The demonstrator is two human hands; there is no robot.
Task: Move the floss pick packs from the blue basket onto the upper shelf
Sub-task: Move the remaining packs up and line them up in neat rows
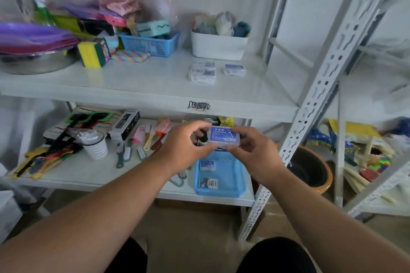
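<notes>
Both arms reach forward, the left hand (184,144) and right hand (255,153) pinching one floss pick pack (225,136) between them above the blue basket (235,186) on the lower shelf. Other packs (203,72) lie on the upper shelf (144,82).

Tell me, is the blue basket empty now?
Not empty. Two packs lie in the basket on the lower shelf. A third pack is above it, held by both hands.
</notes>
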